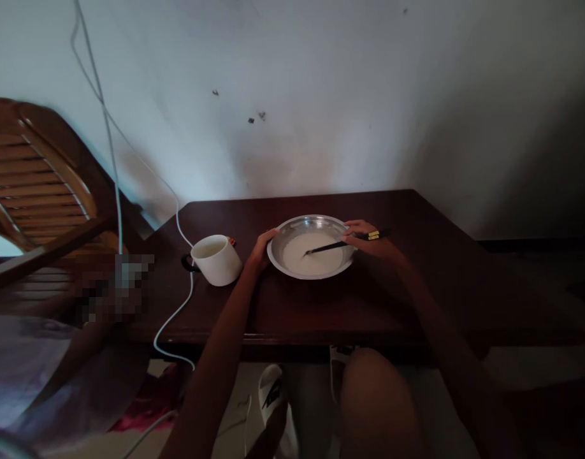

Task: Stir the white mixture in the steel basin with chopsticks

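Observation:
A shallow metal bowl [316,276] stands on the dark wooden table, with a whitish, batter-like liquid [297,258] in it. My left hand [260,248] grips the bowl's left rim, thumb side up. Over the right rim, my right hand [362,238] is closed around black chopsticks [331,247] with yellow-banded ends. Their tips slant down to the left and touch the liquid near the bowl's middle. Just left of my left hand stands a white mug [219,262] with a black handle, holding pale liquid.
The table [292,312] stands against a pale wall [311,95]. A white cable [175,315] runs behind the mug and off the front edge. At left, another person's arm [67,357] lies near a slatted wooden chair [34,172]. A small reddish item [232,241] sits behind the mug.

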A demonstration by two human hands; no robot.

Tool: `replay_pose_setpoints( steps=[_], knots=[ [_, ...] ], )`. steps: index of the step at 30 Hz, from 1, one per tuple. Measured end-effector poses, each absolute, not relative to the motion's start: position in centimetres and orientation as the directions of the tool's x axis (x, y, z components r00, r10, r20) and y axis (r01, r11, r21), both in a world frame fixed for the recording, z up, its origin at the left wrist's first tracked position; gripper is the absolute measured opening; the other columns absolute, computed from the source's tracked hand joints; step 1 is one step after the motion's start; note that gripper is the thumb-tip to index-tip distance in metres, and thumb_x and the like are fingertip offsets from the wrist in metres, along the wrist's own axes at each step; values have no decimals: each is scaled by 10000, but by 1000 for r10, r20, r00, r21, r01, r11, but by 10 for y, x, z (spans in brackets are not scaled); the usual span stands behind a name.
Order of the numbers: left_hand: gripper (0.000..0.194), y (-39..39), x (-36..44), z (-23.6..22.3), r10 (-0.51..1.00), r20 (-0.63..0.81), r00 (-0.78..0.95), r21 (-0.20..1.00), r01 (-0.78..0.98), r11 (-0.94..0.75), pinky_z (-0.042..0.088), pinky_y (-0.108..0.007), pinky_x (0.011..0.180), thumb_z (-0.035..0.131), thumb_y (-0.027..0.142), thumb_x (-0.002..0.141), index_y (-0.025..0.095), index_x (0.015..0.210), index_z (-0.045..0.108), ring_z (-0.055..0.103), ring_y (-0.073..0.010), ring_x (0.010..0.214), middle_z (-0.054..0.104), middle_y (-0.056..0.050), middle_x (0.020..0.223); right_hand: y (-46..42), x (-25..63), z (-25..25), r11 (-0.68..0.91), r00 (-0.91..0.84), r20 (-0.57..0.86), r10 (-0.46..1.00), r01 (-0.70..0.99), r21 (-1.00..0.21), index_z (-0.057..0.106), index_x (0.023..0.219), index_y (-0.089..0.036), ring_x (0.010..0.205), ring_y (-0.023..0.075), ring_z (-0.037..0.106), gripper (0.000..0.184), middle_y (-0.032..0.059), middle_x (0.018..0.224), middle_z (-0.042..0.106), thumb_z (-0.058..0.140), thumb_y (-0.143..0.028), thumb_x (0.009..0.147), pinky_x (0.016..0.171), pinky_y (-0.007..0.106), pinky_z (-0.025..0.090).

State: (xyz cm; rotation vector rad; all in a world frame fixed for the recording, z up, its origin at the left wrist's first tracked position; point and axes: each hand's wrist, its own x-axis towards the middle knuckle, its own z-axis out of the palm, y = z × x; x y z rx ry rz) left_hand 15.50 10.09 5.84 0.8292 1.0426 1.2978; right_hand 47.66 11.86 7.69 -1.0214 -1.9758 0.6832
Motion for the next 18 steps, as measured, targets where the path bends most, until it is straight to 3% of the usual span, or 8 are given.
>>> replay_pose_setpoints(
  steps=[3, 8, 11, 14, 18],
  knots=[
    [214, 102, 154, 57, 990, -141, -15, 925, -359, 126, 480, -299, 625, 655, 298, 744, 138, 850, 748, 650, -223, 679, 724, -56, 688, 120, 487, 78, 508, -293, 417, 861, 437, -742, 728, 710, -262, 1206, 311, 609, 178, 74, 1130, 711, 685, -399, 815, 1118, 534, 399],
    [202, 103, 150, 55, 992, -125, 6, 930, -347, 119, 461, -302, 609, 699, 306, 708, 132, 808, 728, 619, -202, 607, 707, -61, 667, 111, 476, 76, 552, -506, 337, 794, 367, -749, 759, 786, -273, 1255, 307, 582, 183, 64, 1296, 657, 706, -448, 795, 1118, 520, 410],
    [200, 102, 148, 55, 993, -122, -2, 932, -344, 114, 460, -303, 608, 704, 307, 705, 130, 795, 731, 620, -205, 609, 704, -61, 652, 110, 461, 73, 578, -370, 449, 813, 423, -698, 750, 797, -270, 1310, 314, 534, 149, 71, 1348, 624, 695, -407, 810, 1138, 532, 379],
    [207, 100, 148, 55, 996, -85, 8, 933, -351, 82, 464, -300, 621, 708, 300, 700, 130, 812, 742, 643, -219, 658, 720, -63, 679, 112, 467, 75, 550, -259, 487, 834, 470, -690, 718, 711, -251, 1282, 335, 554, 196, 97, 1242, 672, 679, -411, 817, 1130, 564, 372],
    [264, 99, 148, 56, 997, -60, 39, 929, -364, 70, 464, -290, 643, 744, 308, 667, 131, 863, 742, 643, -208, 678, 728, -54, 725, 110, 474, 75, 571, -438, 399, 806, 397, -718, 735, 716, -251, 1227, 327, 597, 312, 103, 1259, 665, 653, -536, 812, 1108, 541, 407]
  ],
)
